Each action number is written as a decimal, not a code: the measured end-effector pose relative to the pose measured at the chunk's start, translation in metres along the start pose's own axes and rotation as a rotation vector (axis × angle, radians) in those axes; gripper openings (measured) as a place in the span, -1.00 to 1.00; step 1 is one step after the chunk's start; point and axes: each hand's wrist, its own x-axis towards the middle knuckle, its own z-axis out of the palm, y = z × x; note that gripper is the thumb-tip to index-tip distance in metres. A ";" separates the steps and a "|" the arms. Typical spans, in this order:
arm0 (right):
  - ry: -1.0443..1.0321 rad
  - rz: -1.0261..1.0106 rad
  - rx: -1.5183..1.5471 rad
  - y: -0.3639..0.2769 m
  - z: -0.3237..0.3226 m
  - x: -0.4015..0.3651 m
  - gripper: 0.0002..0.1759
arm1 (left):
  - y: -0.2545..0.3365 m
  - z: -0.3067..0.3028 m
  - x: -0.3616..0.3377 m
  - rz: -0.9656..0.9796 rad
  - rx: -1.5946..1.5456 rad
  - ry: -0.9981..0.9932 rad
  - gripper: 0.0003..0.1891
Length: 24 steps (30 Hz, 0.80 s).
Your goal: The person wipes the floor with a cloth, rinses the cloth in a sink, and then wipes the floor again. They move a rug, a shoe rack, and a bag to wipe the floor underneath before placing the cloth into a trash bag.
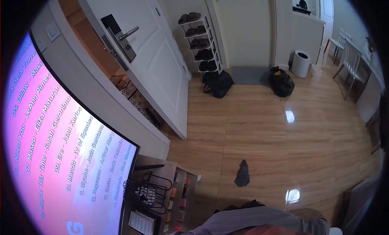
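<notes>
Neither of my hands shows clearly in the head view. Grey fabric [239, 219] stretches across the bottom edge, close to the camera, with a blurred reddish patch [271, 230] at its lower middle. Something dark [253, 203] pokes out behind the fabric. Farther out on the wood-look floor [259, 129] lies a crumpled dark grey cloth [242, 175]. To the left, a low cabinet [162, 168] carries a black wire basket [152, 194] and a framed card with writing [142, 223].
A lit television [60, 133] fills the left side. Behind it, a white door [158, 52] stands ajar. A shoe rack [200, 42], a black bag [219, 84], a grey mat [250, 75], a black plastic bag [281, 81], a white bin [300, 64] and chairs [351, 66] line the far side.
</notes>
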 end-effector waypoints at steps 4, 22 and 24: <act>-0.011 0.036 0.007 0.007 -0.006 0.001 -0.73 | 0.027 -0.013 -0.013 0.048 -0.053 0.035 -0.57; 0.070 0.105 0.065 0.021 -0.018 -0.030 -0.78 | 0.030 -0.049 -0.100 0.151 -0.104 0.043 -0.64; 0.077 0.100 0.074 0.022 -0.020 -0.036 -0.78 | 0.024 -0.050 -0.116 0.151 -0.102 0.034 -0.65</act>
